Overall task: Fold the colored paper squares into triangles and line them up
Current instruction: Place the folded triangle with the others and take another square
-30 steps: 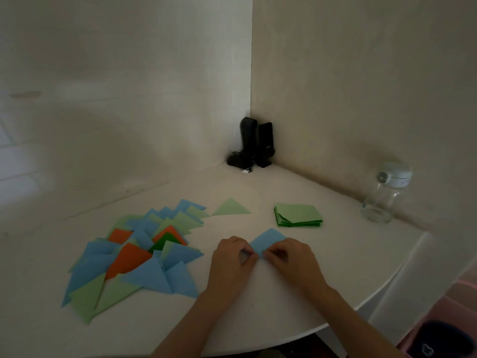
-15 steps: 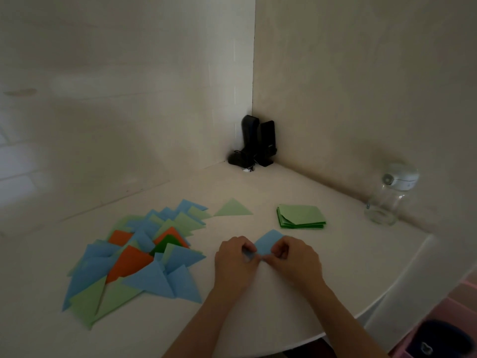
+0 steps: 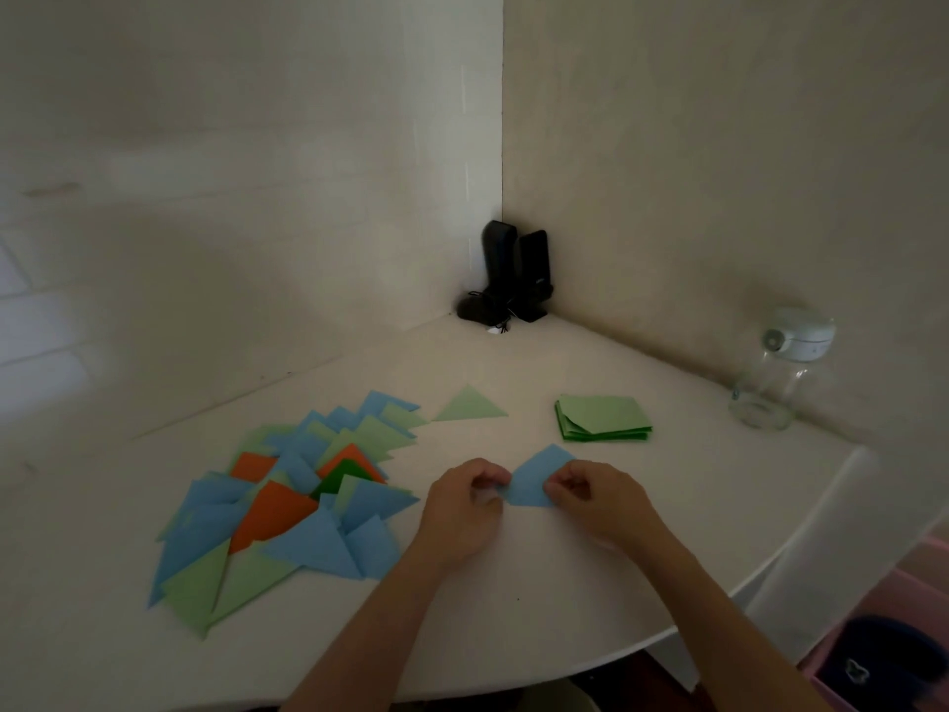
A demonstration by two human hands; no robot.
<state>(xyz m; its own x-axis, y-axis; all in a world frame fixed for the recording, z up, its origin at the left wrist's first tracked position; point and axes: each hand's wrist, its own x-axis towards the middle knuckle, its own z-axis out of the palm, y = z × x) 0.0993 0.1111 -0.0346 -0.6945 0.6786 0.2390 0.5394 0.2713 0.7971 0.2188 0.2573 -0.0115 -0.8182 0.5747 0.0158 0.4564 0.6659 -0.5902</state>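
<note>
A blue paper piece lies folded on the white table between my hands. My left hand pinches its left corner with curled fingers. My right hand pinches its lower right edge. To the left spreads a heap of folded triangles in blue, light green, orange and dark green. One light green triangle lies apart behind the hands. A stack of green paper squares sits to the right of it.
Two black speakers with a cable stand in the wall corner. A clear glass jar with a white lid stands at the right by the wall. The table's curved front edge runs close below my forearms.
My hands have drawn slightly apart along the blue paper, so more of it shows between them. The view has shifted a little. The other papers lie unmoved.
</note>
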